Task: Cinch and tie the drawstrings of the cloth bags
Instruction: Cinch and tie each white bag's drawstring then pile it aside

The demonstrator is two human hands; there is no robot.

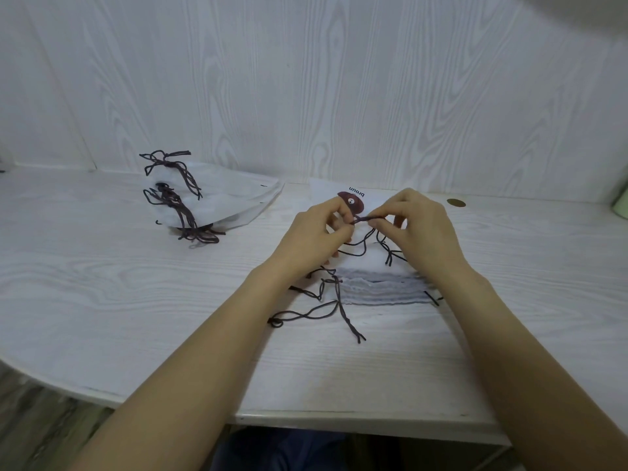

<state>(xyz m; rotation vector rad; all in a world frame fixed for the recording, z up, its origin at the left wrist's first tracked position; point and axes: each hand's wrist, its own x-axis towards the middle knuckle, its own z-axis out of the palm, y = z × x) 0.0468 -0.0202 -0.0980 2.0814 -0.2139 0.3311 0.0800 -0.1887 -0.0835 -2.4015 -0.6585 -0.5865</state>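
Observation:
A stack of white cloth bags [380, 287] lies on the white table [136, 283] in front of me, dark brown drawstrings [319, 311] trailing off its left side. The top bag [372, 198] carries a brown bear print and the word "brown". My left hand [316, 236] and my right hand [421, 229] hover over that bag, each pinching the same dark drawstring [368, 218] stretched short between the fingertips. Loose cord ends [390, 254] hang below the hands. The bag's mouth is hidden under my hands.
A pile of white bags [234, 198] with knotted dark drawstrings [173, 192] lies at the back left. A small brown round disc [456, 202] sits on the table at the right, a pale green object [621, 205] at the right edge. A panelled wall stands behind.

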